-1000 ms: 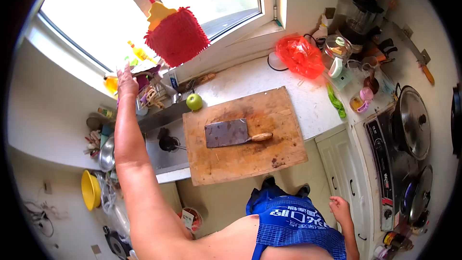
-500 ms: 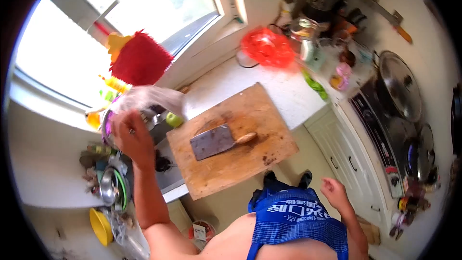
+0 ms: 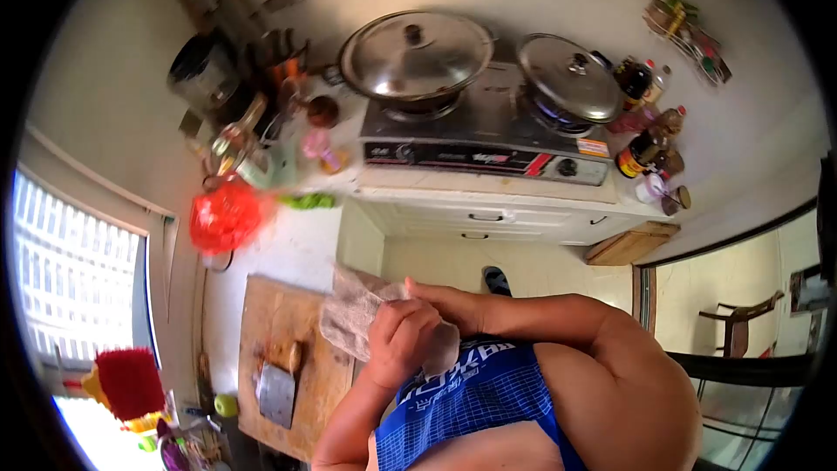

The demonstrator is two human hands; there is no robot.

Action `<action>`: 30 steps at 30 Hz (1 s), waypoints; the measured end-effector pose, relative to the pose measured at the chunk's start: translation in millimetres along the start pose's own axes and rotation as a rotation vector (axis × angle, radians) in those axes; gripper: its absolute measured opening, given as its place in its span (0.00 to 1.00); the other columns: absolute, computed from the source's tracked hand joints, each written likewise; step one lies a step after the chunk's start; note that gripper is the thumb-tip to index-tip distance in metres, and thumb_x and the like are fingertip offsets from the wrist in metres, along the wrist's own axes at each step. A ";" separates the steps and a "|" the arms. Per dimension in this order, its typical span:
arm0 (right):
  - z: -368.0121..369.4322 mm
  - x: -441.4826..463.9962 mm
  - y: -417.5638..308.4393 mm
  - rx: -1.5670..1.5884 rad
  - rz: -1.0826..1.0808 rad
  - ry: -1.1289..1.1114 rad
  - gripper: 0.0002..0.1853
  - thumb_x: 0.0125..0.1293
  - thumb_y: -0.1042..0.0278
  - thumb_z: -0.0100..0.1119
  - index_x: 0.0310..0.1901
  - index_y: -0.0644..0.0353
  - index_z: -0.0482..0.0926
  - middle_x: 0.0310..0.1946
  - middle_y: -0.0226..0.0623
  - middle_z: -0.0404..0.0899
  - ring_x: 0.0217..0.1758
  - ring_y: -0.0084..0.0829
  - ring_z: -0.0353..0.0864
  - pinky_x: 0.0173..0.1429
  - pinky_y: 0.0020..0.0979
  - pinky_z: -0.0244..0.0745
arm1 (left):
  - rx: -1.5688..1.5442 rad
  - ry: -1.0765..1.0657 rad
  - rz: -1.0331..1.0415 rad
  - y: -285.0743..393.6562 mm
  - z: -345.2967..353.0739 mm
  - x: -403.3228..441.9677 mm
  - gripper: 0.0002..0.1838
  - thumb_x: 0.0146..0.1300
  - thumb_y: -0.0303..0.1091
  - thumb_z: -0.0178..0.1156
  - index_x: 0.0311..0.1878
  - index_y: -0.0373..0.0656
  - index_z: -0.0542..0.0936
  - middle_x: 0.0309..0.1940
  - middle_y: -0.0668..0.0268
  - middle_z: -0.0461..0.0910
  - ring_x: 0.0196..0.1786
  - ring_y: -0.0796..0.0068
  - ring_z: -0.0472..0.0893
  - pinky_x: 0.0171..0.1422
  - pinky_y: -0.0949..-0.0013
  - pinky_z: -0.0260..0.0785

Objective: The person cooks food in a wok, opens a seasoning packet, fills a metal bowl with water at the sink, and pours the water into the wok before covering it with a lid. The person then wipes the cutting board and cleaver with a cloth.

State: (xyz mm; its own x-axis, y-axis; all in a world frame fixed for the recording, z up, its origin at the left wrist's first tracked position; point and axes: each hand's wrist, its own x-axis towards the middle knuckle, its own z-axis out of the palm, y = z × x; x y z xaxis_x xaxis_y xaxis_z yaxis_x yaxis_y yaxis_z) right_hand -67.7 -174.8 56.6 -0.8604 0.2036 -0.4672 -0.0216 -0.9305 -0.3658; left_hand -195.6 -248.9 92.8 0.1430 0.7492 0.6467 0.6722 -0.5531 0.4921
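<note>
A beige-grey cloth (image 3: 347, 330) is bunched between my hands in front of the blue apron (image 3: 475, 397). My left hand (image 3: 404, 338) is closed on it, with the fingers curled over its middle. My right hand (image 3: 453, 307) presses against the cloth from the other side, its fingers partly hidden behind my left hand. Part of the cloth hangs below my hands. To the left, a cleaver (image 3: 276, 394) with a wooden handle lies flat on a wooden cutting board (image 3: 327, 392).
Ahead stands a gas stove (image 3: 488, 144) bearing a large lidded wok (image 3: 417, 57) and a lidded pot (image 3: 571, 78). Several bottles (image 3: 641, 153) crowd its right side. A red plastic bag (image 3: 228, 216) sits on the left counter. A green apple (image 3: 226, 406) is near the board.
My view has swung right, from the sink and window to the stove. The cloth has come from over the sink to my front, and my right hand has joined my left on it.
</note>
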 end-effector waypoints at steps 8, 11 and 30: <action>-88.8 -142.4 -157.7 -0.268 -0.823 0.179 0.20 0.66 0.65 0.56 0.58 0.57 0.70 0.50 0.31 0.76 0.50 0.23 0.75 0.55 0.29 0.73 | -0.035 -0.082 -0.021 27.1 90.7 90.2 0.21 0.46 0.21 0.65 0.46 0.39 0.74 0.51 0.52 0.71 0.52 0.57 0.74 0.55 0.61 0.70; -132.5 -233.4 -245.4 -0.551 -1.227 0.658 0.19 0.65 0.64 0.57 0.55 0.59 0.71 0.46 0.31 0.77 0.48 0.23 0.76 0.52 0.28 0.73 | -0.034 -0.131 -0.173 18.6 115.3 108.2 0.21 0.47 0.19 0.63 0.47 0.39 0.74 0.51 0.52 0.70 0.52 0.57 0.74 0.55 0.59 0.69; -402.4 -260.4 -516.2 -1.337 -0.428 1.147 0.20 0.64 0.54 0.51 0.44 0.65 0.79 0.36 0.37 0.80 0.37 0.28 0.75 0.44 0.31 0.69 | -0.087 0.010 -0.935 24.2 169.0 54.6 0.12 0.57 0.17 0.54 0.45 0.39 0.74 0.51 0.57 0.70 0.41 0.71 0.80 0.41 0.73 0.75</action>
State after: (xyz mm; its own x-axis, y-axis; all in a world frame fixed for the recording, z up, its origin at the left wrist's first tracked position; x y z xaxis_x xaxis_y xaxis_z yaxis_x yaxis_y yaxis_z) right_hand 372.3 375.1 43.2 -0.1538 0.9615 -0.2279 0.7538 -0.0350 -0.6562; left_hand -48.7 -159.8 41.6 -0.4343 0.9003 -0.0284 0.4543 0.2461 0.8562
